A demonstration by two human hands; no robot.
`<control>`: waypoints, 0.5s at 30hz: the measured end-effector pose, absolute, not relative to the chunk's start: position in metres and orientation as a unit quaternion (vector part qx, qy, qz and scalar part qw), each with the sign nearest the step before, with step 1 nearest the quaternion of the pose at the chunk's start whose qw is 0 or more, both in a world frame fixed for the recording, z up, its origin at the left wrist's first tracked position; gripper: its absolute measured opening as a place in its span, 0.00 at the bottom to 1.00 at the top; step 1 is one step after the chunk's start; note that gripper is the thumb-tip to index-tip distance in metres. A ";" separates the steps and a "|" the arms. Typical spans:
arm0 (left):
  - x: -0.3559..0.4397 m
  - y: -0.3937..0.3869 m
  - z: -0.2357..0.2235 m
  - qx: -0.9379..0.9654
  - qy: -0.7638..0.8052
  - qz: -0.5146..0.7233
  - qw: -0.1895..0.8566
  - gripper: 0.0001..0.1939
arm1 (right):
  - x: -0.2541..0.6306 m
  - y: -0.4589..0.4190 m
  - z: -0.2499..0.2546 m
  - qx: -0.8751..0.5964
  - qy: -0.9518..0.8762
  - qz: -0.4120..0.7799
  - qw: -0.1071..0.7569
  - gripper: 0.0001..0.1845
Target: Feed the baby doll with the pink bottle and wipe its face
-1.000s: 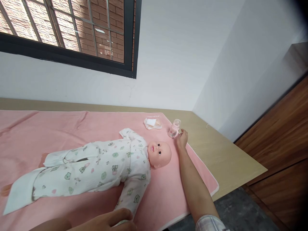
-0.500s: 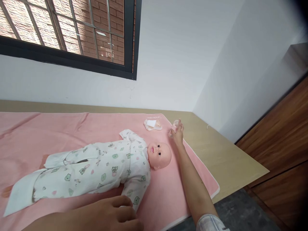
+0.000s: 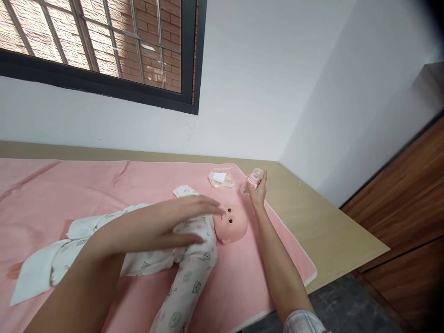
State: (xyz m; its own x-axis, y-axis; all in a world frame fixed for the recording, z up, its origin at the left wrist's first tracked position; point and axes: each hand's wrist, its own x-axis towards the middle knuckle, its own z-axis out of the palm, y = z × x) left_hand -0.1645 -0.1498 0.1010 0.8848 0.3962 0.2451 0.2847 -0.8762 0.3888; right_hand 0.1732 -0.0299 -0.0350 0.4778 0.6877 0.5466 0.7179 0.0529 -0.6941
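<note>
A baby doll (image 3: 232, 223) in a white printed sleepsuit lies on its back on a pink mat (image 3: 104, 185), head to the right. My left hand (image 3: 180, 221) hovers over the doll's chest, fingers stretched out toward its face, holding nothing. My right hand (image 3: 257, 190) is at the mat's far right corner, closed around a small clear baby bottle (image 3: 253, 178) that is tilted and lifted a little off the mat.
A crumpled clear wrapper (image 3: 220, 179) lies on the mat just left of the bottle. The mat covers a light wooden tabletop (image 3: 322, 222) set against a white wall under a barred window. A dark wood cabinet (image 3: 409, 203) stands at the right.
My left hand rose from the mat's near edge to above the doll's chest. My right hand closed on the bottle and tipped it up off the mat.
</note>
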 end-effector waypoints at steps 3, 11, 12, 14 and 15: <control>-0.158 -0.131 0.093 0.913 0.273 0.254 0.168 0.23 | 0.158 -0.034 -0.012 -0.606 -0.505 0.044 0.614 0.51; -0.134 -0.116 0.076 0.843 0.355 0.372 0.159 0.28 | 0.088 -0.079 0.038 -0.407 -0.570 0.226 0.678 0.58; -0.132 -0.117 0.076 0.839 0.364 0.373 0.156 0.29 | 0.078 -0.087 0.040 -0.391 -0.578 0.245 0.673 0.57; -0.128 -0.118 0.075 0.833 0.378 0.375 0.148 0.32 | 0.062 -0.100 0.043 -0.367 -0.593 0.276 0.661 0.56; -0.127 -0.118 0.075 0.833 0.381 0.376 0.143 0.33 | 0.055 -0.106 0.043 -0.359 -0.598 0.288 0.656 0.56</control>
State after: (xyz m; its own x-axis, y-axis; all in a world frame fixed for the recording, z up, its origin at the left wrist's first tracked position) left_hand -0.1270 -0.1180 0.0749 0.4274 0.7415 0.5172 0.5266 -0.6692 0.5243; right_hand 0.0550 -0.1058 0.0429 0.1188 0.8073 0.5781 0.0508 0.5765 -0.8155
